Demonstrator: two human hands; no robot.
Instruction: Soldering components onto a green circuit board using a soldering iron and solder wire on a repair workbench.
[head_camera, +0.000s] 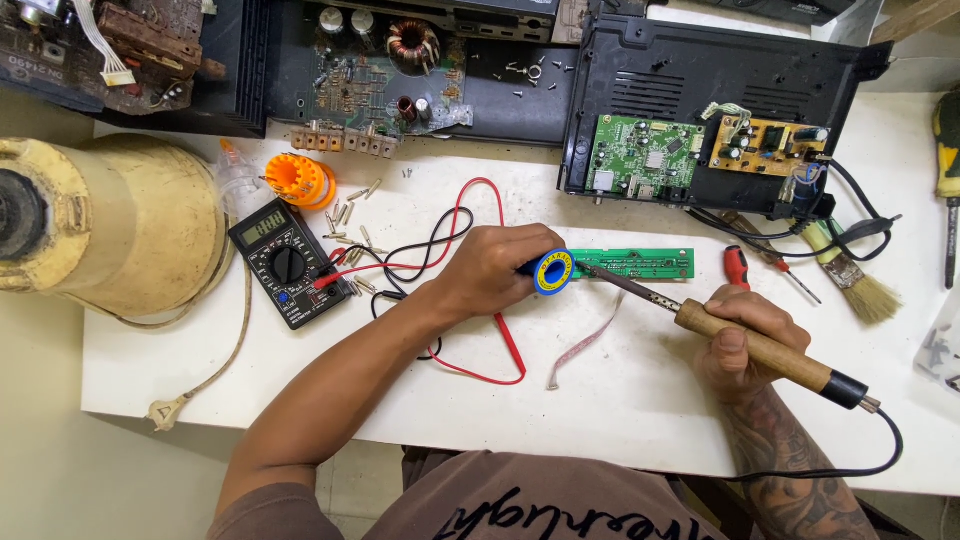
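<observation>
The left hand (495, 268) lies at the centre of the frame, fingers curled and clamped on a blue and yellow solder spool (553, 272), which sits on the white table (620, 390) at the left end of a long green board (634, 264). The right hand (745, 340), lower right of centre, has its fingers wrapped tight around the wooden handle of a soldering iron (745, 338). The iron slants up and left; its dark tip reaches the near edge of the green board, just beside the spool. Whether the tip touches the board cannot be told. The iron's black cord runs off the handle's end and loops down toward the lower right.

A pale ribbon cable (585, 343) lies on the table below the board. Red and black test leads (450, 250) loop around the left forearm and run to a black multimeter (285, 262) left of centre. Small metal pieces are scattered just right of the meter, and an orange reel (298, 180) lies above it. A large cream cone-shaped housing (110, 225) fills the left edge.

At upper right an opened black case (720, 80) holds a green circuit board and a tan one. Near its lower right corner lie a red-handled screwdriver (765, 265) and a brush (850, 275). More opened electronics line the top edge.
</observation>
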